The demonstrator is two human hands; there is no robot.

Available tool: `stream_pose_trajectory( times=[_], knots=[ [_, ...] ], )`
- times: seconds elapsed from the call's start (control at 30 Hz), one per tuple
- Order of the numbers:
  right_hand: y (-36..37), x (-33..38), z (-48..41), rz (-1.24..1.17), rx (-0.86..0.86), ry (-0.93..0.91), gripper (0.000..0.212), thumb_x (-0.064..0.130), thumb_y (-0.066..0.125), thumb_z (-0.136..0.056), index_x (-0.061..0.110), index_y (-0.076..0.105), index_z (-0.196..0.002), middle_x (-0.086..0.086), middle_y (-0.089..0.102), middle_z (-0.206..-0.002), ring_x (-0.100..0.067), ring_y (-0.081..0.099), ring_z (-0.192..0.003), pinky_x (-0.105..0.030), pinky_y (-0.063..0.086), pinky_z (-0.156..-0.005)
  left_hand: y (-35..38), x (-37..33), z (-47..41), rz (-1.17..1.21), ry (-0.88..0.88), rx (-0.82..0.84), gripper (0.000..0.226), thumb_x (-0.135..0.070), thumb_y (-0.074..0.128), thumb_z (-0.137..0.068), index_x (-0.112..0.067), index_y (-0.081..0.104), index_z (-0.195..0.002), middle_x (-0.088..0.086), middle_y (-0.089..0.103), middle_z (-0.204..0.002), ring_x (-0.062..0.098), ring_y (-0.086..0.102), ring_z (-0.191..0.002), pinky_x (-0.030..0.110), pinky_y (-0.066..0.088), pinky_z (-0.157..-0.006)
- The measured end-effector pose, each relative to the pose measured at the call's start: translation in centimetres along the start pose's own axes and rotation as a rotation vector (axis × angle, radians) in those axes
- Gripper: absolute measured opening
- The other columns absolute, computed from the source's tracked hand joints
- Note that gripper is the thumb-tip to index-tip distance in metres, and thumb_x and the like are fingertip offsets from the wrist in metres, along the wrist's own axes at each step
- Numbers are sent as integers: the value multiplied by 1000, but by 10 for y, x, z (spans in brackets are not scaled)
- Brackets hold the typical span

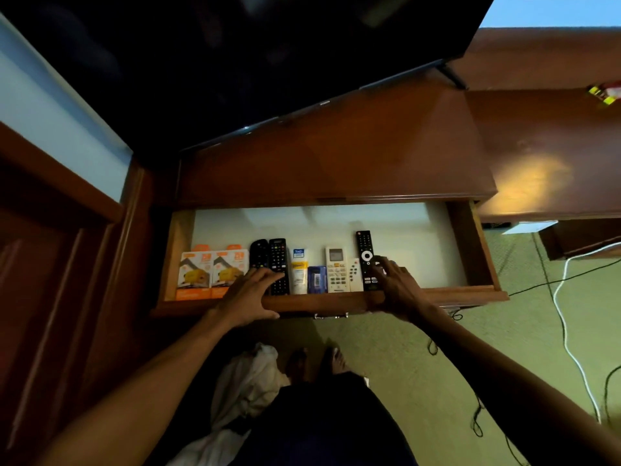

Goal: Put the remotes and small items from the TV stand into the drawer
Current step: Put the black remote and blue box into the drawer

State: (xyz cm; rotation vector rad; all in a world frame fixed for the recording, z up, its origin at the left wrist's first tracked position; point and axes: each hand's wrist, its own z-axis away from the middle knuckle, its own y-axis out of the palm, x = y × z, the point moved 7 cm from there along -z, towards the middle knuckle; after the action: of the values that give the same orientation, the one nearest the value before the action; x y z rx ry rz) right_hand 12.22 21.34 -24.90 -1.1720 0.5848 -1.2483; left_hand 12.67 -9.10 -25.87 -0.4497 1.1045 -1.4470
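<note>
The wooden drawer [470, 250] is pulled out under the TV stand top [336, 163]. Along its front lie two orange boxes [211, 270], two black remotes [277, 257], a white tube [299, 270], a small blue box [317, 279], a white air-conditioner remote [337, 269], a small white remote [354, 274] and a long black remote [365, 253]. My left hand [250, 294] rests flat over the drawer's front edge, fingers spread on the black remotes. My right hand [398, 287] touches the long black remote's lower right side with its fingertips, holding nothing.
A large dark TV [235, 62] hangs over the stand. White and black cables [568, 331] run over the green carpet at right. A small yellow and red packet [603, 92] lies on the far right surface. A white cloth [248, 381] lies on the floor near my feet.
</note>
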Motion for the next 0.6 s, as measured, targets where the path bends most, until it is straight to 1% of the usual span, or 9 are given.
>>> stream_pose_trajectory(
  times=[0.1,0.2,0.3,0.4,0.53,0.6],
  knots=[
    [-4,0,0,101,-37,-34,112,63,78,-60,19,27,-149,-12,28,-157,-32,36,-139,-50,33,-112,-8,-4,-5,-74,55,-26,107,-60,78,-64,-33,23,-152,-1,23,-157,22,24,-143,43,25,-114],
    [-5,-1,-5,140,-22,-45,113,69,74,-60,22,24,-150,-11,23,-160,-31,32,-142,-51,29,-115,-19,-7,-10,-163,86,-42,112,-63,77,-61,-31,21,-153,-1,19,-159,23,20,-145,43,23,-114],
    [-11,1,-16,82,-34,-32,113,63,78,-60,23,24,-151,-11,23,-159,-31,30,-143,-53,27,-117,-30,0,-17,-154,39,-82,113,-62,79,-61,-30,21,-153,0,19,-159,23,19,-145,44,23,-115],
    [-25,-4,-35,40,-64,-2,116,57,82,-58,20,24,-151,-11,26,-158,-32,29,-143,-53,26,-117,-44,3,-34,-137,3,-111,112,-58,80,-62,-27,22,-153,2,19,-160,24,19,-146,44,21,-116],
    [-44,-14,-65,-17,-137,63,115,45,87,-57,19,24,-151,-13,28,-157,-33,30,-142,-53,26,-117,-69,6,-59,-147,-36,-199,110,-50,83,-64,-24,23,-153,4,20,-159,26,20,-145,45,21,-116],
    [-54,-19,-82,-42,-172,99,116,41,89,-57,17,24,-151,-14,27,-156,-34,30,-142,-54,27,-116,-82,8,-73,-168,-52,-253,111,-47,83,-65,-23,20,-154,5,16,-159,27,16,-146,47,19,-117]
  ],
)
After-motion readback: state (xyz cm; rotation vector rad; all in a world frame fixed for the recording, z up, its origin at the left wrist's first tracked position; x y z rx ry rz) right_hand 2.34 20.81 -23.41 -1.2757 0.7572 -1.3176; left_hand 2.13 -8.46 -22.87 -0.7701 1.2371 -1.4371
